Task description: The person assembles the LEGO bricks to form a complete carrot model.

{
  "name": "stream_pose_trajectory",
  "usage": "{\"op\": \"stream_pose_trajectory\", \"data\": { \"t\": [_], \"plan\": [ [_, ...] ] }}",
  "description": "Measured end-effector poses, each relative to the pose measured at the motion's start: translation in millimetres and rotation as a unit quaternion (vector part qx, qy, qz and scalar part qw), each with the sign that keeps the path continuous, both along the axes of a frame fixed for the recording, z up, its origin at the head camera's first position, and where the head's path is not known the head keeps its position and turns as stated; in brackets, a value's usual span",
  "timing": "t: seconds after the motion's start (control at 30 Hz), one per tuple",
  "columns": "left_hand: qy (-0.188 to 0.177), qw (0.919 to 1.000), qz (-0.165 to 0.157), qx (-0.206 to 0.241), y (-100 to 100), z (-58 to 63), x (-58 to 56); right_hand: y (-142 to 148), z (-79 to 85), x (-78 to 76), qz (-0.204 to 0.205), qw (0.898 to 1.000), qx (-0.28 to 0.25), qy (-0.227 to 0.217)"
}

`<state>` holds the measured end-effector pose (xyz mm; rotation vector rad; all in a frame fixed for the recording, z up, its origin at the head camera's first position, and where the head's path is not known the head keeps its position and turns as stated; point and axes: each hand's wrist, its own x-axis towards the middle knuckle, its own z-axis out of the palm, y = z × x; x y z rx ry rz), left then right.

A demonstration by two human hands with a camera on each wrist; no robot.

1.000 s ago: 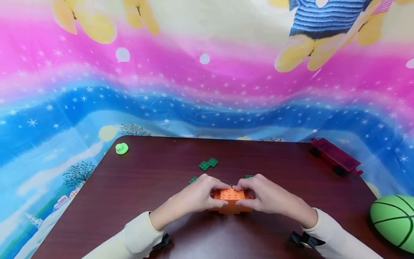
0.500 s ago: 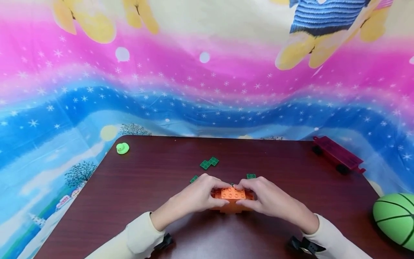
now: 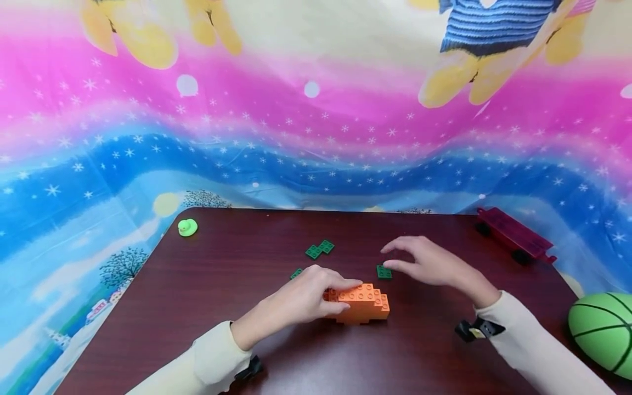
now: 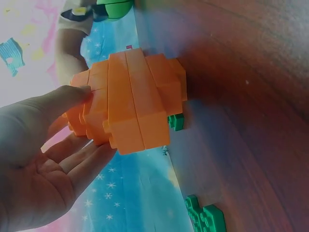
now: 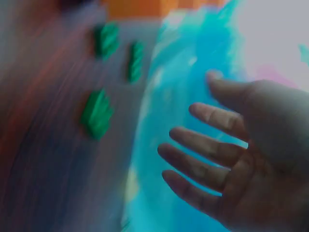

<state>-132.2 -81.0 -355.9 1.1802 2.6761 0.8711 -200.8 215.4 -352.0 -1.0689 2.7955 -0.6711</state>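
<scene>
An orange block build (image 3: 364, 308), stacked from studded toy bricks, stands on the table in front of me. My left hand (image 3: 308, 296) grips its left end, thumb on the near side and fingers over the far side. In the left wrist view the build (image 4: 130, 101) shows its stepped layers against the thumb. My right hand (image 3: 429, 263) is off the build, its fingers spread and slightly bent, with nothing in them. It hovers by a small green studded plate (image 3: 383, 272); whether the thumb touches it I cannot tell. In the right wrist view the hand (image 5: 231, 159) has its fingers apart.
Green pieces (image 3: 319, 249) lie farther back, and another green piece (image 3: 296, 273) is partly hidden behind the left hand. A green duck (image 3: 187, 227) sits at the back left corner, a red toy skateboard (image 3: 515, 236) at the back right. A green ball (image 3: 604, 332) is at the right edge.
My right hand has let go of the orange build and moved right and away from me, to the green plate. The build's right end now shows. My left hand keeps its grip.
</scene>
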Motion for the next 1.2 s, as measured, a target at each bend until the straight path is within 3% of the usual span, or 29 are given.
{"op": "stream_pose_trajectory", "data": {
  "t": [0.1, 0.2, 0.3, 0.4, 0.53, 0.7, 0.9, 1.2],
  "plan": [
    [-0.01, 0.9999, 0.003, -0.001, -0.2, 1.3, -1.5, 8.4, -10.9, -19.1, -0.025, 0.999, 0.041, 0.001],
    [-0.018, 0.9998, 0.002, -0.001, -0.5, 1.1, -1.8, 11.4, -24.8, -28.1, -0.03, 0.997, 0.064, -0.026],
    [-0.024, 0.9997, 0.0, 0.003, -0.5, -0.6, -1.2, 7.9, -38.5, -27.7, -0.025, 0.996, 0.081, -0.036],
    [-0.022, 0.9998, -0.001, 0.006, -0.3, -1.1, -1.4, 0.2, -47.0, -24.7, -0.025, 0.995, 0.095, -0.016],
    [-0.016, 0.9999, -0.001, 0.004, -0.4, -0.7, -1.2, -7.7, -53.1, -23.2, -0.03, 0.995, 0.095, 0.012],
    [-0.012, 0.9998, 0.008, 0.012, -2.6, -2.6, 0.5, -11.2, -54.2, -28.0, -0.025, 0.997, 0.076, -0.003],
    [-0.027, 0.9992, 0.022, 0.02, -3.8, -2.2, 0.2, -12.2, -33.8, -22.8, -0.001, 0.999, 0.05, -0.002],
    [-0.041, 0.9991, 0.009, 0.011, 0.7, 0.6, -2.0, -15.2, 24.3, 28.1, 0.029, 0.997, -0.044, 0.057]
  ]
}}
